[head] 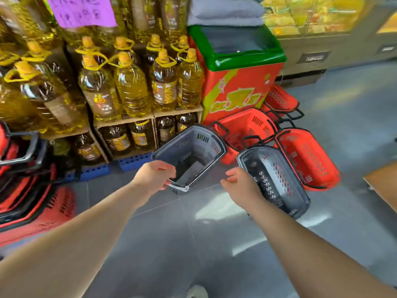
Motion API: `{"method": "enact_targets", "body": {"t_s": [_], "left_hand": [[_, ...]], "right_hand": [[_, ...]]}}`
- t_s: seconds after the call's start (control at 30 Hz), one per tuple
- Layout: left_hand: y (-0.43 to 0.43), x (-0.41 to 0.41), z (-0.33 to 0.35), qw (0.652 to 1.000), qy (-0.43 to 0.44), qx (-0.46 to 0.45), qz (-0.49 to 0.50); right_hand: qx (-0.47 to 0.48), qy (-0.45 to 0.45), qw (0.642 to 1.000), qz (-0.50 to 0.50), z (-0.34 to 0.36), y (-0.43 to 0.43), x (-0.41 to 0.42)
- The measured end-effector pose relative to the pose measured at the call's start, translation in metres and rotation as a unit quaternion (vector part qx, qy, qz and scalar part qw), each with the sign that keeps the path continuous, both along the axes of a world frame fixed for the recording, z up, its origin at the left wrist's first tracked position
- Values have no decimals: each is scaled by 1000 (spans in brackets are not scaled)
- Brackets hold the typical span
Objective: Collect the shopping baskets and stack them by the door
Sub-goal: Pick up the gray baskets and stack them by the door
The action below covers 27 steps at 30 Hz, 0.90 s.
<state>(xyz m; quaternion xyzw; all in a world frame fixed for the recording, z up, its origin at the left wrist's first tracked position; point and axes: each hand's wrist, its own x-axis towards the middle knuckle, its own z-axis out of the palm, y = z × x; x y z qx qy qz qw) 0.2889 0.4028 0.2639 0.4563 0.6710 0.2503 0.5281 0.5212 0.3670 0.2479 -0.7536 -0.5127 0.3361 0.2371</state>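
A light grey shopping basket (189, 150) sits tilted on the floor in front of the oil shelves. My left hand (155, 175) grips its near rim, fingers curled around the edge. A darker grey basket (277, 181) lies tipped to the right of it. My right hand (240, 182) hovers at that basket's near end with fingers loosely curled, holding nothing. Behind them three red baskets lie scattered: one (243, 129) against the freezer, one (308, 159) on its side, one (279, 97) farther back. A stack of red baskets (36, 190) stands at the left edge.
Shelves of yellow oil bottles (129, 87) fill the left and back. A red and green chest freezer (238, 72) stands behind the baskets. A brown cardboard piece (384, 186) lies at the right edge. Grey tiled floor (182, 244) stretches toward me.
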Motion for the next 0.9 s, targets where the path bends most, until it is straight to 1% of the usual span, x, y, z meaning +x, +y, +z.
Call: {"method": "enact_targets", "body": {"t_s": [0.1, 0.27, 0.6, 0.7, 0.83, 0.9], "left_hand": [[14, 42, -6, 999, 28, -11, -32], [62, 65, -19, 998, 45, -31, -39], [237, 99, -42, 995, 38, -68, -55], [274, 112, -51, 994, 45, -87, -54], [303, 127, -70, 992, 51, -102, -53], [312, 135, -87, 991, 59, -118, -36]], "right_hand": [[-4, -13, 1000, -15, -3, 13, 41], [-27, -17, 999, -1, -14, 58, 70], [-55, -24, 998, 7, -37, 228, 99], [-67, -25, 997, -1, -44, 265, 113], [-97, -43, 994, 33, -66, 305, 137], [-114, -49, 991, 57, -86, 329, 148]]}}
